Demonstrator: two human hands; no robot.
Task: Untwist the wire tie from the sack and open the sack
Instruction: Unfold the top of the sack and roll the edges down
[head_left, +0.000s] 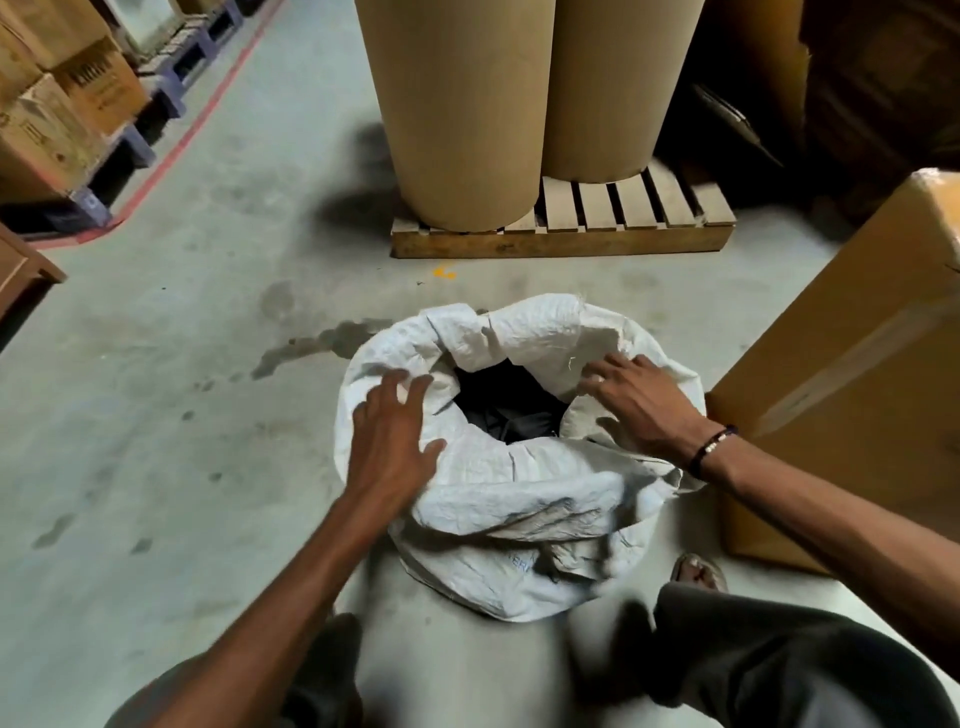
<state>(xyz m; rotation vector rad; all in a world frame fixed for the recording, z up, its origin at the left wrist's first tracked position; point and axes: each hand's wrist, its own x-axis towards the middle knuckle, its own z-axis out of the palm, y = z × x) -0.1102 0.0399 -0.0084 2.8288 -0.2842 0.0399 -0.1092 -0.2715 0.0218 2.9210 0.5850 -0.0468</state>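
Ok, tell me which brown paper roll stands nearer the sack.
The left roll: it stands at the pallet's front edge, while the right roll sits farther back from the sack.

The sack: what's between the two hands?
In the head view, the sack's dark open mouth lies between left hand and right hand.

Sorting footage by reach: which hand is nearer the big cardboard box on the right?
Right. The right hand rests on the sack rim beside the cardboard box; the left hand is on the far rim.
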